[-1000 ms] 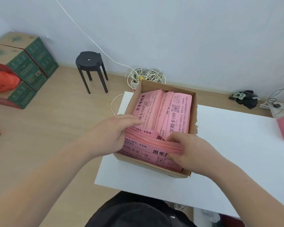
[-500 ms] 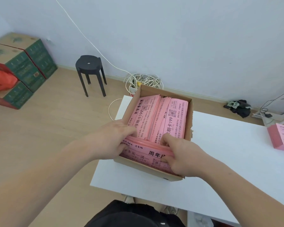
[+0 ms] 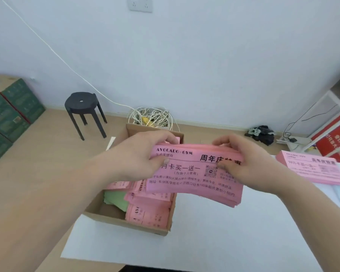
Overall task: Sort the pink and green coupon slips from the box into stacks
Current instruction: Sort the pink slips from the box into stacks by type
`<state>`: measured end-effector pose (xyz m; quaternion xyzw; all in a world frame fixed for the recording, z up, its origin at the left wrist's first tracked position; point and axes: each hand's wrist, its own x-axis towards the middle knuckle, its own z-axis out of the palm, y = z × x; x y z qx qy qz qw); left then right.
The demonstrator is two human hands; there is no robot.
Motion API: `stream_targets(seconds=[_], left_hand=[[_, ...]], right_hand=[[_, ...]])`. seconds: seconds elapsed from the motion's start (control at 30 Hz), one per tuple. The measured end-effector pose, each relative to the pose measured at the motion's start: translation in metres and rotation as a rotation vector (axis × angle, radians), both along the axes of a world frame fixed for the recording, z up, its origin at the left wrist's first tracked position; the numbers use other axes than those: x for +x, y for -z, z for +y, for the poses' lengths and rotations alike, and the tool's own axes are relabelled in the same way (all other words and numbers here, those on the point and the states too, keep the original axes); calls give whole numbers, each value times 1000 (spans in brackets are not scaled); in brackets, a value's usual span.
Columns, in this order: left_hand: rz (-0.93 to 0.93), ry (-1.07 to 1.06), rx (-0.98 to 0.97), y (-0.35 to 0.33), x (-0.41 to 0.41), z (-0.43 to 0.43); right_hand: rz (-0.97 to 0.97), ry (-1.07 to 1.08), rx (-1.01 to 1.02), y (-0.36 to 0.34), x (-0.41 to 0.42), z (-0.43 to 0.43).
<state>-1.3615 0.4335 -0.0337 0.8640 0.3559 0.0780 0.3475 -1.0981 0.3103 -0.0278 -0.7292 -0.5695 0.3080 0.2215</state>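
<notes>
Head view: box (image 3: pixel 126 224) with pink slips (image 3: pixel 147 214), green slips (image 3: pixel 116 199); pink bundle (image 3: pixel 192 185) above.

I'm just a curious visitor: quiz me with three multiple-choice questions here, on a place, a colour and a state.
1. Where does the separate stack of pink slips lie? A) white table B) stool C) floor
2. Which colour of slip shows in the cardboard box besides pink? A) blue B) green C) yellow
3. The bundle of pink slips is: A) flat in the box B) held up by left hand and right hand C) on the floor
Answers: A, it rests on the tabletop at right; B, green slips lie in the box; B, both hands grip it.
</notes>
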Motion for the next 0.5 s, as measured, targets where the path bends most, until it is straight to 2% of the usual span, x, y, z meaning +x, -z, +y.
stream_targets(seconds=[0.27,0.5], left_hand=[[207,89,-140,102,147,-36],[266,-90,-105,155,167,-40]], right_hand=[[87,446,-114,118,80,-77],[221,616,-65,163,77,-80]])
